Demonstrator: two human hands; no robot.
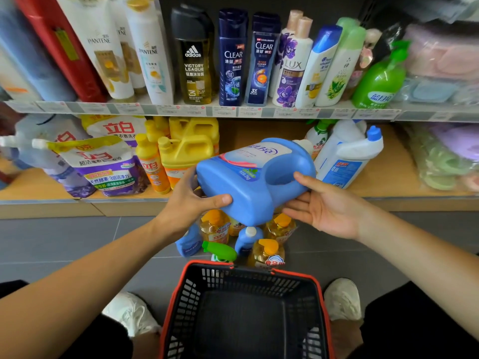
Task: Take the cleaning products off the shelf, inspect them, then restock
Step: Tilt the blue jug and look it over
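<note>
the left hand [191, 200] is gripping the base of the blue jug [248, 182], which is lying tipped in the air above the floor, cap pointing away toward the lower shelf [375, 185]; the right hand [324, 206], fingers straight, is cradling its handle side.

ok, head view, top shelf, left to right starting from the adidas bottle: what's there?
adidas bottle → first Clear bottle → second Clear bottle → Lux bottle → blue-capped white bottle → green-capped white bottle → green pump bottle

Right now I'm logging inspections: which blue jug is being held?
The big blue jug, tilted between left hand and right hand; two small blue bottles sit on the floor.
</note>
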